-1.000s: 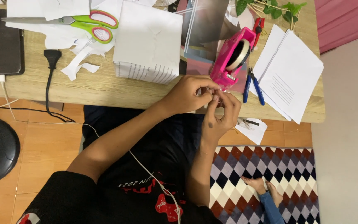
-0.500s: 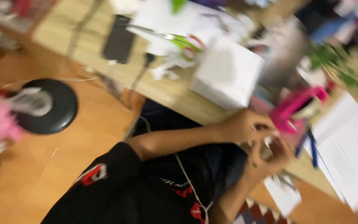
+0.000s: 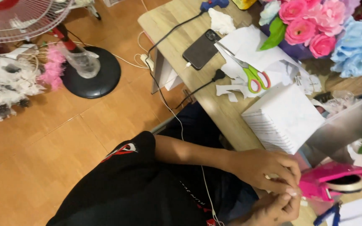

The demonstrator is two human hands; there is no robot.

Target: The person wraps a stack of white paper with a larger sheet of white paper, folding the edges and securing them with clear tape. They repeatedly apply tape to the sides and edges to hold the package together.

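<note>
Since half a second ago your view has swung left and steadied, so the fan base and the floor now fill the nine o'clock side and your hands sit low at five o'clock. Your left hand (image 3: 269,169) is pinched shut on a small pale scrap (image 3: 292,191), probably tape or paper, and your right hand (image 3: 273,211) closes on the same scrap from below, fingertips touching. It is too small to name for certain.

Just at three o'clock of your grip stands the pink tape dispenser (image 3: 336,182), near the worktop (image 3: 214,104) edge; a tug toward you could drag it off, I judge. At twelve o'clock the white paper stack (image 3: 283,117) sits close, and a lifted elbow might nudge it.

Farther out at eleven o'clock, the green-handled scissors (image 3: 252,75) lie open on loose paper cuttings (image 3: 269,58), blades toward the black phone (image 3: 201,49). Its cable (image 3: 168,96) hangs over the edge near your lap and could snag.
</note>
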